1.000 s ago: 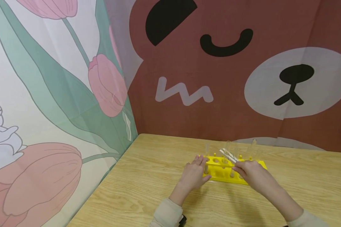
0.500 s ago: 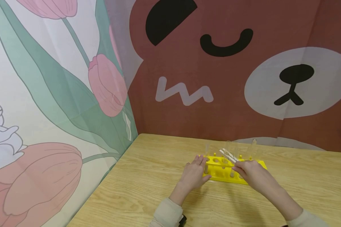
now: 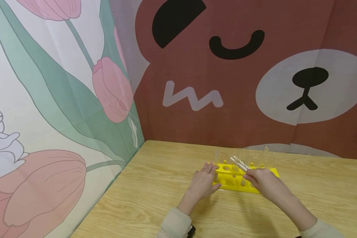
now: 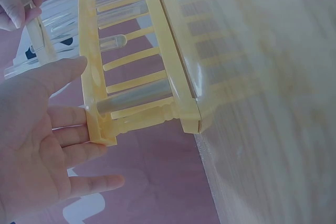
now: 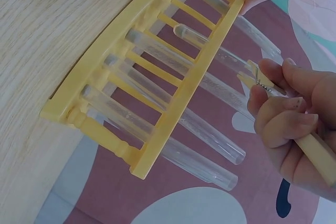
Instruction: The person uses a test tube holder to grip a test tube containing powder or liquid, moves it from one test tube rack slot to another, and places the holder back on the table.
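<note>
On the table stands a yellow test tube rack (image 3: 230, 187) with several clear test tubes. My left hand (image 3: 200, 185) is at its left end; in the left wrist view the straight fingers touch the end of the upper bar. My right hand (image 3: 267, 183) grips a wooden test tube clamp (image 5: 315, 156) with a metal spring. The clamp's jaws are around the upper part of one test tube (image 5: 194, 35). That tube's rounded bottom hangs above the rack's base, still inside the frame. The other tubes, such as the one at the left end (image 4: 136, 95), reach down to the base.
The wood-grain table (image 3: 131, 198) extends in front of the rack and to both sides. Behind it hangs a brown cloth (image 3: 196, 129) with a bear print. A tulip-printed cloth (image 3: 47, 138) borders the table's left edge.
</note>
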